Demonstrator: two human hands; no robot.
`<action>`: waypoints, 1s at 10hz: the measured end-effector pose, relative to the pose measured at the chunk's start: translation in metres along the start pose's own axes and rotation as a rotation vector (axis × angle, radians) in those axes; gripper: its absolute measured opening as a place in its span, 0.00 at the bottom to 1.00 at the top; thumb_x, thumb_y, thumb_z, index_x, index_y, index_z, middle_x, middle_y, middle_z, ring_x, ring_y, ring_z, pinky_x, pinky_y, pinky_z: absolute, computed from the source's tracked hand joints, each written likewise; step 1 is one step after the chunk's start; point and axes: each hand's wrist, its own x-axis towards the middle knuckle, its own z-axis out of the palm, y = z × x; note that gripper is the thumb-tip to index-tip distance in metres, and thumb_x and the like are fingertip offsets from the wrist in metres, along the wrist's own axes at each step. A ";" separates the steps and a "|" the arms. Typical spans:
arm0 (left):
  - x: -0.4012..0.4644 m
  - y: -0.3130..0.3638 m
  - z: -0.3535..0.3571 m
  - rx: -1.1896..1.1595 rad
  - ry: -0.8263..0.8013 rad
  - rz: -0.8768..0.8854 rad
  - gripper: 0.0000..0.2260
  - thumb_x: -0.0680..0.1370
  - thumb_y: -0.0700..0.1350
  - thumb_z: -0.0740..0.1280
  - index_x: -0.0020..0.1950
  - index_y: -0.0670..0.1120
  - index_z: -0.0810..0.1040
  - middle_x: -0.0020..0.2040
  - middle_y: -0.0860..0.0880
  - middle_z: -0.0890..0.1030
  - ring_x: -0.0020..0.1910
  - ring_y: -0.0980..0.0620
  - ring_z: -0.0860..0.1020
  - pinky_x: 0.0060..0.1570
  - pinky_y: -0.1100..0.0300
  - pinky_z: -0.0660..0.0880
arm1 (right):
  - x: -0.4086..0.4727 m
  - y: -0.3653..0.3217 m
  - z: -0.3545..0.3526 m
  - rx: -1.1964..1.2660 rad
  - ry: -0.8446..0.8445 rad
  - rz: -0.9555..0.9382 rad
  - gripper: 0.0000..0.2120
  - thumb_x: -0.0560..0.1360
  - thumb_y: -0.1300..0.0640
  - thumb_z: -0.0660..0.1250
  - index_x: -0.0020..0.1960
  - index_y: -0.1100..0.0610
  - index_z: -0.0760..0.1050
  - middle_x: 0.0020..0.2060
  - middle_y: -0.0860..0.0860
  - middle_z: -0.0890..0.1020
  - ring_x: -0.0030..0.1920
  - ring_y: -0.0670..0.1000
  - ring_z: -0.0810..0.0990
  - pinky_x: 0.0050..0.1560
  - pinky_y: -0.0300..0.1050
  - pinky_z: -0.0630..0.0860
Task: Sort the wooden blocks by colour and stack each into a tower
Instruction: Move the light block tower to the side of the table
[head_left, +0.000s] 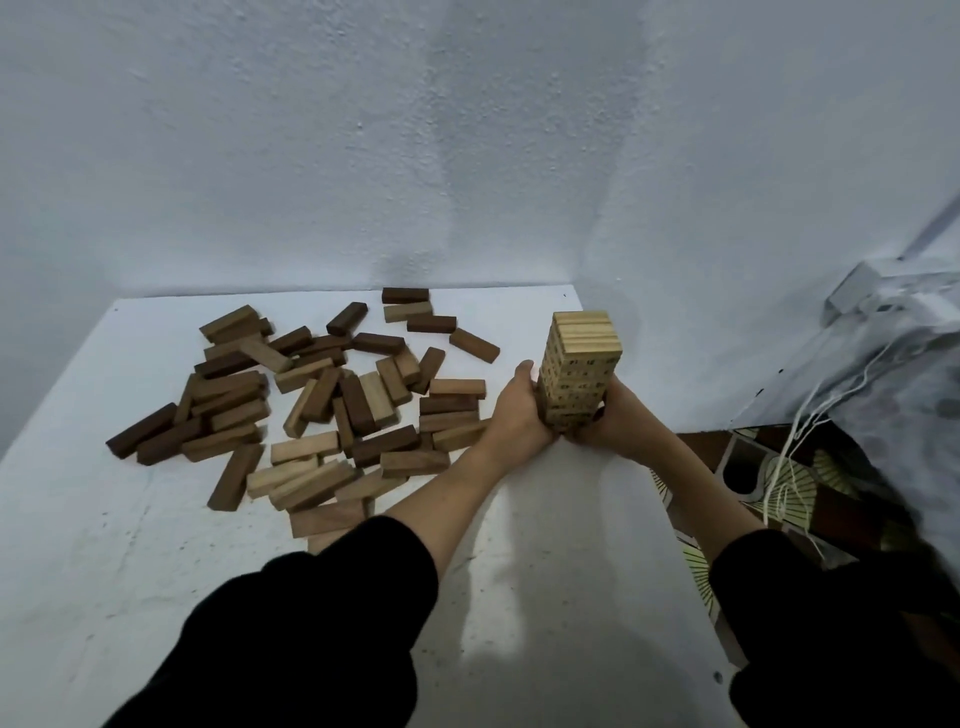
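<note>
Pale block tower (581, 371) upright on white desk (545, 545), left hand (519, 415) and right hand (610, 423) each in holding grip at tower's base, loose brown blocks (311, 395) scattered left of tower

Pale-wood tower (581, 371) stands upright near the counter's far right corner, many layers high. Dark and mid-brown blocks (311, 400) lie in a loose unsorted heap to its left.

White desk (545, 597) set in corner; pale rough-plastered walls (363, 156); patterned floor (753, 467) at right; dim, even light.
</note>
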 end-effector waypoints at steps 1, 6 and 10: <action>0.021 -0.022 0.001 0.330 -0.030 0.102 0.32 0.71 0.32 0.71 0.72 0.37 0.61 0.55 0.47 0.71 0.53 0.51 0.71 0.61 0.53 0.72 | 0.008 -0.001 -0.001 -0.005 0.007 0.001 0.33 0.64 0.71 0.73 0.66 0.56 0.67 0.52 0.43 0.78 0.51 0.41 0.77 0.42 0.31 0.75; 0.008 -0.003 0.000 0.438 -0.045 -0.094 0.45 0.71 0.32 0.71 0.77 0.39 0.41 0.71 0.38 0.56 0.71 0.41 0.60 0.67 0.55 0.63 | -0.003 0.002 0.007 -0.112 0.162 0.162 0.51 0.62 0.71 0.75 0.75 0.55 0.50 0.59 0.52 0.63 0.46 0.48 0.71 0.43 0.37 0.72; -0.097 -0.038 -0.067 0.240 0.343 0.275 0.15 0.75 0.33 0.64 0.61 0.41 0.72 0.50 0.51 0.70 0.54 0.52 0.69 0.56 0.54 0.71 | -0.089 -0.043 0.132 -0.105 0.366 0.149 0.17 0.69 0.71 0.65 0.49 0.57 0.62 0.44 0.54 0.69 0.44 0.53 0.70 0.41 0.39 0.70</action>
